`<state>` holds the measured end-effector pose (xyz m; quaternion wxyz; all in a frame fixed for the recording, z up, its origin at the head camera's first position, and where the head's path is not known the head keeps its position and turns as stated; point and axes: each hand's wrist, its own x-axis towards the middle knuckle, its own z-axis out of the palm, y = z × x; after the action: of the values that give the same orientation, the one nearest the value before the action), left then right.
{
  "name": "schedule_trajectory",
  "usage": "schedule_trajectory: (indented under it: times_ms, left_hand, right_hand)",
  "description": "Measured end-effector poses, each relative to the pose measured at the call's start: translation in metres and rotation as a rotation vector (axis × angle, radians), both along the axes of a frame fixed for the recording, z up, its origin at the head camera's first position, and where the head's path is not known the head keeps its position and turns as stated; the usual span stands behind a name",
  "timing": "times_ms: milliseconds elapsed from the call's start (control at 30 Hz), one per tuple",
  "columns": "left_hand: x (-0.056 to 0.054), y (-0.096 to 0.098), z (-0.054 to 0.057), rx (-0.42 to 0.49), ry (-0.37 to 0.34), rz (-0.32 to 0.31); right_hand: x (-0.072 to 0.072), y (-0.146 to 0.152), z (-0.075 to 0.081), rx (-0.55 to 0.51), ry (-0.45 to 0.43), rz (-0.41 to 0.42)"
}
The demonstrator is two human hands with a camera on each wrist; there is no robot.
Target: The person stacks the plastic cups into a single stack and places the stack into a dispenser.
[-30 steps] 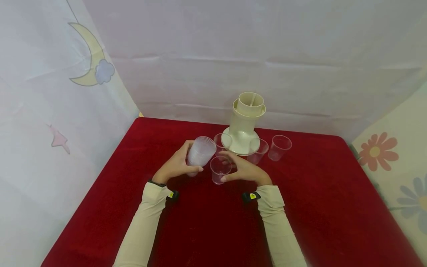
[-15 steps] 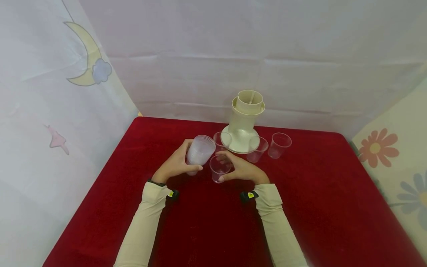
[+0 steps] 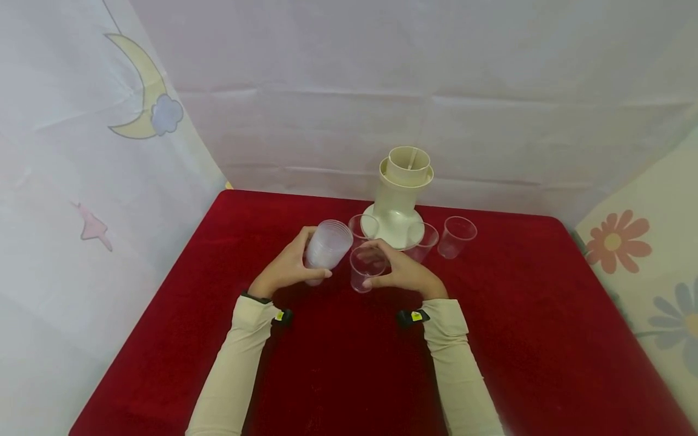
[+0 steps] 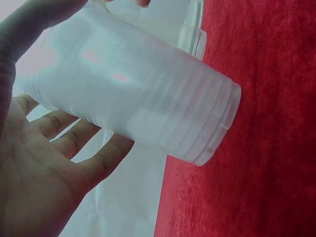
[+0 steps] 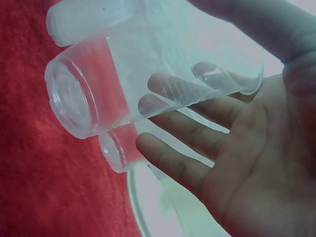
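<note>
In the head view my left hand [image 3: 286,266] grips a stack of nested clear plastic cups [image 3: 330,245], tilted with the rims up and to the right. The left wrist view shows the stack [image 4: 143,94] lying between thumb and spread fingers, its base over the red cloth. To the right, my right hand [image 3: 406,272] holds a single clear plastic cup [image 3: 361,280] between thumb and fingers, rim up. In the right wrist view several fingertips show through this cup's [image 5: 74,98] wall. A small gap separates the single cup from the stack.
Behind the hands stands a cream tiered cylinder on a round base [image 3: 395,209]. Clear cups stand in front of it: one left [image 3: 362,221], one right [image 3: 428,235], another farther right [image 3: 457,237]. Red cloth [image 3: 523,290] covers the table; white sheeting [image 3: 305,133] hangs behind.
My right hand has moved slightly right with the single cup, widening the gap to the stack. The left hand keeps its grip on the stack almost unmoved.
</note>
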<state>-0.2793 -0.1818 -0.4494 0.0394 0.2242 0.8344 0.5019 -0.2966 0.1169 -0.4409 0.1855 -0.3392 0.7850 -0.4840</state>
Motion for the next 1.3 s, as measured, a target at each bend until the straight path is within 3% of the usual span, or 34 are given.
schedule_trajectory:
  times_ms: [833,1300]
  left_hand:
    - [-0.003,-0.001,-0.007,-0.001,0.011,-0.007]
    - [-0.002,0.000,-0.004,-0.018,0.004,-0.003]
  right_hand:
    - [-0.001,0.013,0.005,-0.052,0.045,-0.067]
    - [0.002,0.017,0.012,-0.043,0.060,-0.108]
